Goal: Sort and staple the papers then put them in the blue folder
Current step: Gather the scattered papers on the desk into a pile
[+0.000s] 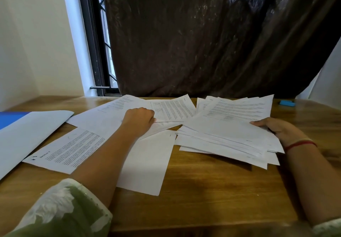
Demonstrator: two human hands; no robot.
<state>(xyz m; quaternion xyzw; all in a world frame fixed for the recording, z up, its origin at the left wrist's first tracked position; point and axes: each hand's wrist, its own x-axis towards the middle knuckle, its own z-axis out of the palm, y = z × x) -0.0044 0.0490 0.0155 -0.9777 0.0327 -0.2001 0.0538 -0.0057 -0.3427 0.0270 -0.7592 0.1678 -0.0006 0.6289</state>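
The left hand [139,119], fingers curled, pinches the near edge of a printed sheet [171,109] just left of the stack of papers [230,126]. The right hand [280,129] grips the stack's right edge, thumb on top. All the print is too small or blurred to read. The blue folder [11,118] lies open far left of the stack. A blue stapler [287,103] sits behind the stack's right corner. Bare desk [212,190] shows in front of the stack.
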